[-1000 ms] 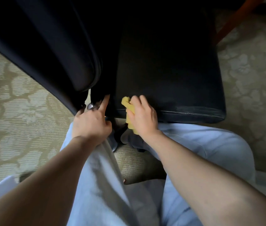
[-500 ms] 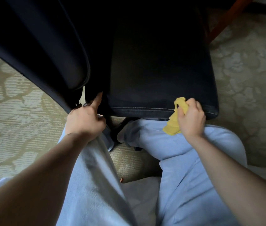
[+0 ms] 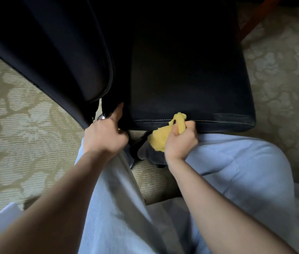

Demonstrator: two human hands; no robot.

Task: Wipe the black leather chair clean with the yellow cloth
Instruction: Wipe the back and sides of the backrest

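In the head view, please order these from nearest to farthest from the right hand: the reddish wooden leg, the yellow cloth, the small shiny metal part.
1. Yellow cloth: in the right hand's grip.
2. Small shiny metal part: left, beside the left hand.
3. Reddish wooden leg: upper right, beyond the black leather chair.

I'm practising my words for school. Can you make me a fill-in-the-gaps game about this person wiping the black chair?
1. The right hand grips a cloth that is ____ in colour.
2. The cloth touches the near edge of the seat, which is ____.
3. The left hand holds no ____; it grips the chair beside the seat.
4. The trousers are light ____.

Missing words: yellow, black, cloth, blue.
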